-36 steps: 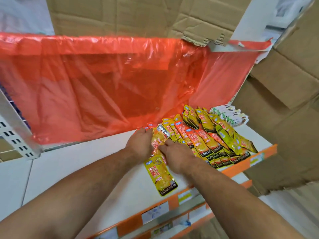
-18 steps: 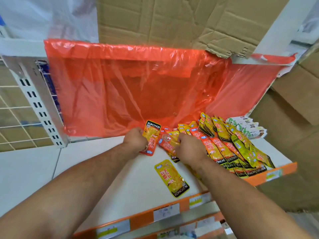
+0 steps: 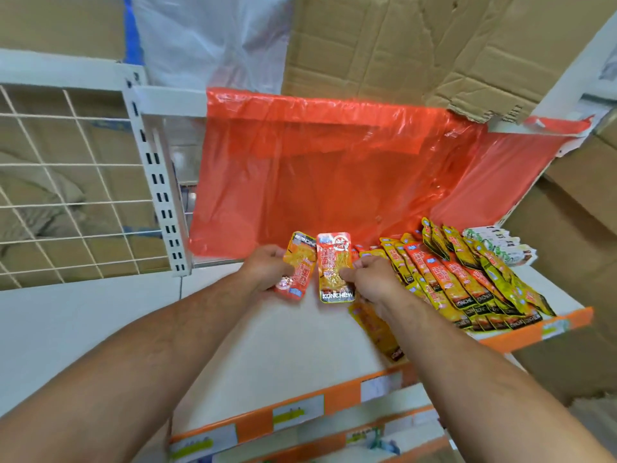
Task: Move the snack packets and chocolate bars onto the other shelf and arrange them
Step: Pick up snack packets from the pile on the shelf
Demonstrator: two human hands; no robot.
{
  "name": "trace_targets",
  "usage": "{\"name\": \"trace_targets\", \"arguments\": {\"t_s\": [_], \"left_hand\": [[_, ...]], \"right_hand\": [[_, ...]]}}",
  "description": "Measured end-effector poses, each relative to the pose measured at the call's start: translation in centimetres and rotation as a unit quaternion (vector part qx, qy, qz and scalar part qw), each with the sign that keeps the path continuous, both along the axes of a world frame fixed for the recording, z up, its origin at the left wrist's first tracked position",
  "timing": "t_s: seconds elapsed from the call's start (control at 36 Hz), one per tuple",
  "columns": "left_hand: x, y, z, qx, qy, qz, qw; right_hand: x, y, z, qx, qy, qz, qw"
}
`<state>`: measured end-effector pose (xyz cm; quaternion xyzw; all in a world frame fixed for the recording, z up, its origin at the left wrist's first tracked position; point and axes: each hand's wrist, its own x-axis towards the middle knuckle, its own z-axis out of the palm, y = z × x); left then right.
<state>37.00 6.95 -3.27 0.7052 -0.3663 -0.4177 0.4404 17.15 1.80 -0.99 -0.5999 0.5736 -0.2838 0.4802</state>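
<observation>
On the white shelf (image 3: 267, 349) my left hand (image 3: 267, 270) grips an orange snack packet (image 3: 298, 265) turned upside down. Right beside it my right hand (image 3: 370, 282) pinches another orange KONCHEW packet (image 3: 334, 267) by its right edge. A yellow packet (image 3: 377, 325) lies flat under my right forearm, partly hidden. To the right, rows of yellow and orange packets (image 3: 467, 279) overlap in a fan toward the shelf's front edge. Small white and green packets (image 3: 497, 247) sit behind them at the far right.
An orange plastic sheet (image 3: 334, 182) hangs across the back of the shelf. A white slotted upright (image 3: 160, 202) and wire grid (image 3: 66, 195) stand at the left. Cardboard (image 3: 417, 45) is above and to the right. The shelf's orange price rail (image 3: 300, 412) runs along the front.
Both hands have lifted an orange packet each and hold them side by side. The view has swung left. The loose yellow packet now lies under my right forearm.
</observation>
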Motion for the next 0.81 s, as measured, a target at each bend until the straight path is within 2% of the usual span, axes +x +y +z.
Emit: {"name": "trace_targets", "arguments": {"t_s": [0.22,0.44,0.58,0.69,0.81], "left_hand": [[3.3,4.7,0.3,0.004,0.009,-0.077,0.997],[6.7,7.6,0.2,0.030,0.009,-0.080,0.996],[7.2,9.5,1.2,-0.006,-0.005,-0.034,0.999],[7.2,10.9,2.0,-0.041,0.046,0.015,0.998],[6.4,12.5,2.6,-0.068,0.148,0.036,0.986]], "right_hand": [[3.7,4.0,-0.1,-0.006,0.011,0.002,1.000],[6.3,6.8,-0.5,0.004,0.017,0.022,1.000],[7.5,7.6,-0.3,-0.010,0.023,0.046,0.999],[8.1,8.1,0.1,-0.027,0.028,0.087,0.995],[8.4,8.6,0.8,-0.032,0.028,0.133,0.990]]}}
